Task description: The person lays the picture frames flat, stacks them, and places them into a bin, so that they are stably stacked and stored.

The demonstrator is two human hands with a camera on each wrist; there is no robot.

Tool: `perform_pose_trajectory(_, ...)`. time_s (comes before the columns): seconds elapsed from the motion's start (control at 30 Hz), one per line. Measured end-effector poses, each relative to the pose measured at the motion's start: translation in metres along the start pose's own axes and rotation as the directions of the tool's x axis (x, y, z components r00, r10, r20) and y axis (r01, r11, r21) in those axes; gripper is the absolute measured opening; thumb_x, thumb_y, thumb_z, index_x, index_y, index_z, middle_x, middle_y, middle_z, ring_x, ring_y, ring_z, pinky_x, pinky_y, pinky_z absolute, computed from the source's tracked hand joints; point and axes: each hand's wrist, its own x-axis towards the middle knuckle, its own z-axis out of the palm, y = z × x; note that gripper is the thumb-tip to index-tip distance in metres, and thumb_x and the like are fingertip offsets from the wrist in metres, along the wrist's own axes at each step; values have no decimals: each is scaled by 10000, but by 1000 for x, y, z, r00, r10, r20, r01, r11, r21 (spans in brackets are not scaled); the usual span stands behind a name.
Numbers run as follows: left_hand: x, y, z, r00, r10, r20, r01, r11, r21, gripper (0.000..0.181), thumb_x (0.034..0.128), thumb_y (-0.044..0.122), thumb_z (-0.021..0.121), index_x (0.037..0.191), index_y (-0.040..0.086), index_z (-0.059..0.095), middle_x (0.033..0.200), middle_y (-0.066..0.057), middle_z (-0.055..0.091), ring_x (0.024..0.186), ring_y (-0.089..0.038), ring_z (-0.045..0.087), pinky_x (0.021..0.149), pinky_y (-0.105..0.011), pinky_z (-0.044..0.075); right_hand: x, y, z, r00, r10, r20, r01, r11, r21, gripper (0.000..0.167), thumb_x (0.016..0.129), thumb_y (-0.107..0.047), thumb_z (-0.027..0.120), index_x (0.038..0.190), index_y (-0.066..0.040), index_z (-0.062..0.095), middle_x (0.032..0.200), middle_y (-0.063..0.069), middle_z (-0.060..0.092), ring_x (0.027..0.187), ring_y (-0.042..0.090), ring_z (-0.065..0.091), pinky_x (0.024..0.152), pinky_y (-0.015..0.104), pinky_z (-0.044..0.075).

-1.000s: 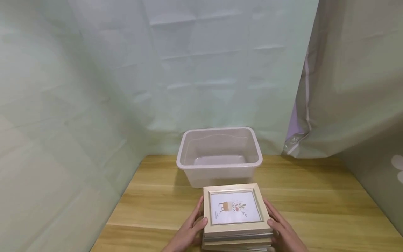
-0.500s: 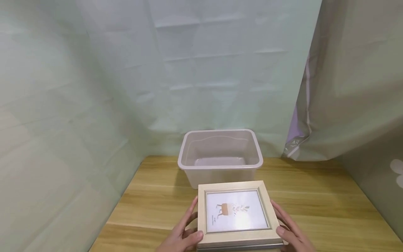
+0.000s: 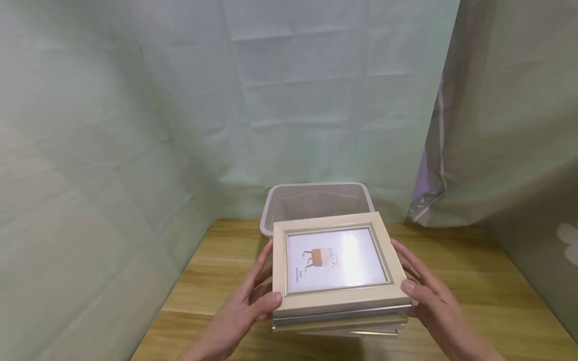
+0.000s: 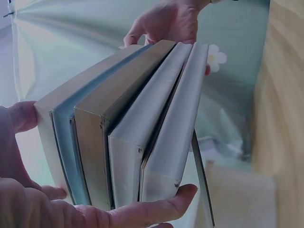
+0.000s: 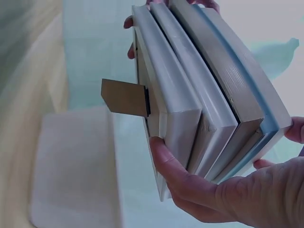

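Observation:
Several picture frames are stacked flat, held above the table between both hands. On top lies a cream picture frame (image 3: 340, 300) with a print of a small orange piece of furniture and flowers; glare covers part of its glass. Blue, tan and white edges show below it in the wrist views. My left hand (image 3: 239, 311) grips the left side, thumb at the top frame and fingers curled under the bottom white frame (image 4: 166, 137). My right hand (image 3: 435, 306) grips the right side likewise. A brown stand leg (image 5: 124, 98) sticks out from the bottom frame's back.
A light grey plastic bin (image 3: 316, 186) stands at the back of the wooden table (image 3: 207, 281), its front partly hidden by the stack. Pale green cloth (image 3: 307, 110) hangs behind and at the left; another drape (image 3: 506, 130) hangs at the right.
Both hands have raised the stack of picture frames from low in front of the bin and moved it forward. It now overlaps the bin's front in the head view.

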Motion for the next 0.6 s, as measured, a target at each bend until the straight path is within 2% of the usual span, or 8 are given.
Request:
perform_pose_trajectory(0.07,12,14,-5,1000,19,-8,-19,1000,1,914,1070,318,652,1749,452,55,1775,-340,171,1573,-516,395,975,-409,607,14,-16,-2,999,-35,3,35,999,-22,658,1156,-128,307,1762,-333,153,1667,-117,369,1298,138,660,903,405,622)
perform_pose_trajectory(0.13,26,26,-11,1000,29,-9,-29,1000,4,939,1061,306,659,1757,419,40,1772,-334,178,1513,-479,476,959,-370,613,30,-30,-5,998,-58,16,58,998,-35,647,1165,-145,308,1763,-326,140,1685,-60,347,1300,138,655,903,422,609)
perform_pose_trajectory(0.27,55,46,-23,1000,16,-22,-15,999,35,958,1034,333,674,1755,426,50,1757,-325,181,1352,-393,601,943,-393,639,61,-52,-10,998,-56,6,56,996,-68,634,1173,-221,337,1759,-353,134,1690,109,313,1275,130,638,885,454,602)
perform_pose_trajectory(0.33,70,52,-29,1000,3,-25,-2,999,50,935,1034,335,653,1749,448,61,1757,-310,188,1328,-381,604,937,-404,636,74,-60,-13,998,-55,9,55,995,-80,638,1174,-260,347,1761,-356,114,1704,198,273,1294,138,610,893,479,605)
perform_pose_trajectory(0.4,84,55,-36,1000,-8,-25,10,998,63,908,1043,333,621,1744,467,60,1755,-295,208,1353,-390,584,926,-393,630,87,-65,-15,999,-47,16,49,995,-91,644,1179,-302,354,1762,-363,89,1740,246,238,1350,229,567,913,493,609)
perform_pose_trajectory(0.57,119,56,-52,999,-31,-15,32,996,78,870,1058,346,565,1729,507,35,1762,-246,224,1458,-438,500,922,-391,635,116,-74,-20,1000,-24,-1,24,994,-104,666,1172,-361,383,1761,-368,72,1759,262,257,1499,473,380,992,566,570)
perform_pose_trajectory(0.6,126,55,-55,999,-32,-14,33,996,80,865,1058,355,561,1726,513,35,1758,-240,231,1474,-451,481,924,-405,637,122,-74,-21,1000,-15,-9,14,995,-102,668,1169,-368,391,1759,-375,78,1746,268,278,1514,489,366,1008,583,562)
